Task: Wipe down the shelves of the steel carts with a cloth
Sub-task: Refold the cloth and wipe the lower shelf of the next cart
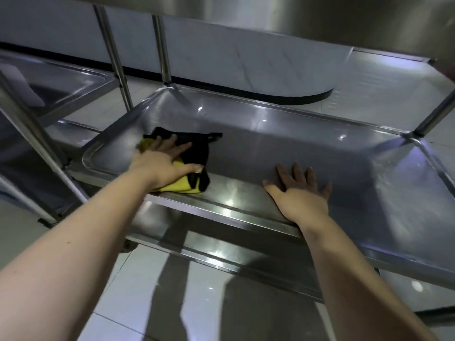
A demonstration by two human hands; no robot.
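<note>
A steel cart's middle shelf (283,148), a shallow tray with a raised rim, fills the centre of the view. A yellow and black cloth (197,153) lies in its near left corner. My left hand (162,161) presses flat on the cloth with fingers spread. My right hand (301,193) rests palm down on the bare shelf by the front rim, fingers apart, holding nothing. The cart's top shelf (320,20) hangs above, and a lower shelf (221,244) shows below the front rim.
A second steel cart (56,82) stands to the left, with upright posts (115,57) between the two. Glossy floor tiles (221,303) lie below. A pale wall with a dark baseboard (246,57) runs behind the carts.
</note>
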